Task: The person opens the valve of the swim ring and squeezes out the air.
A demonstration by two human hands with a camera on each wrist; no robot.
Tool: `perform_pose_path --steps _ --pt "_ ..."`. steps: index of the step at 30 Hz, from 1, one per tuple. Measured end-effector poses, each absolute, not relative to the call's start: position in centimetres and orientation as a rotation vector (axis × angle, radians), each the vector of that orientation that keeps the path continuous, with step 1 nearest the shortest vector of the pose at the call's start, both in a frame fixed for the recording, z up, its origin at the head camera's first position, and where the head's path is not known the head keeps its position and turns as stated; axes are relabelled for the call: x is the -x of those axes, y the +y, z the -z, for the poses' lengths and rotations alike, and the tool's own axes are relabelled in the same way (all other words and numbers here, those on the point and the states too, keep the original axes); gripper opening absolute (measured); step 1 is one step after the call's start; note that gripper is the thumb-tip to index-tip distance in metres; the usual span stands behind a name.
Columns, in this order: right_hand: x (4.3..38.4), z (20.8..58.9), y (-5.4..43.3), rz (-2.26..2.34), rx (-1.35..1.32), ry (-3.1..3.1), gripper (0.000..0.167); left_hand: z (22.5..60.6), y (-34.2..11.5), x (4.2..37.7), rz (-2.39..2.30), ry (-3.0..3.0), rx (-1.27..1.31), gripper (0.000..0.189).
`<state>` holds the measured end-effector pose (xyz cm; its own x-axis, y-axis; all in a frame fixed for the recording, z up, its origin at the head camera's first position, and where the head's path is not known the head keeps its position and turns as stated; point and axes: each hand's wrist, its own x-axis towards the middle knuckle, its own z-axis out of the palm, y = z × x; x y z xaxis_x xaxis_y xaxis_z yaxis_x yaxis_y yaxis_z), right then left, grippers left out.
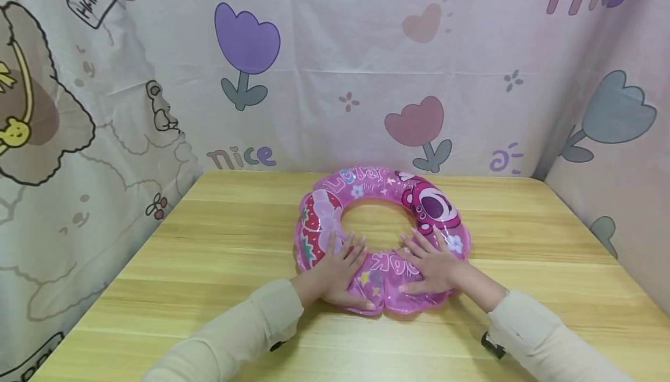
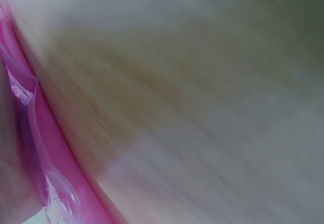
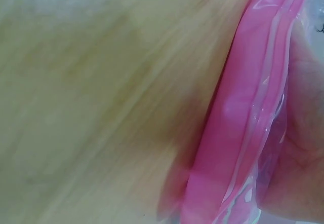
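Note:
A pink inflatable swim ring [image 1: 377, 178], printed with a bear face, strawberries and letters, lies flat on the wooden table. My left hand [image 1: 337, 274] rests on its near left part with fingers spread. On the near right part my right hand [image 1: 431, 266] lies palm down, its fingers also straight and spread. Between the two hands the near edge dips in at a notch. In the left wrist view a strip of the pink ring [image 2: 48, 133] shows at the left edge. The right wrist view shows the ring's seam [image 3: 253, 112] beside the right hand [image 3: 306, 127].
The wooden table [image 1: 209, 254] extends around the ring on all sides. Behind it hangs a pale cloth [image 1: 324, 33] printed with tulips and hearts, and more printed cloth [image 1: 104, 196] covers the left side. Dark bands [image 1: 493, 345] show under the sleeves.

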<state>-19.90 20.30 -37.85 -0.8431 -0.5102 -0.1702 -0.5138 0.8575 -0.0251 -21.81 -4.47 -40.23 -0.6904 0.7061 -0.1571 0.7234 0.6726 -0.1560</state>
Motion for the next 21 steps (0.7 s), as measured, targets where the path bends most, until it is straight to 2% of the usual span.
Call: perform_pose_path --steps 21 --pt "19.76 37.47 20.00 -0.010 0.784 2.847 0.084 40.13 -4.46 21.73 0.315 2.772 -1.182 0.105"
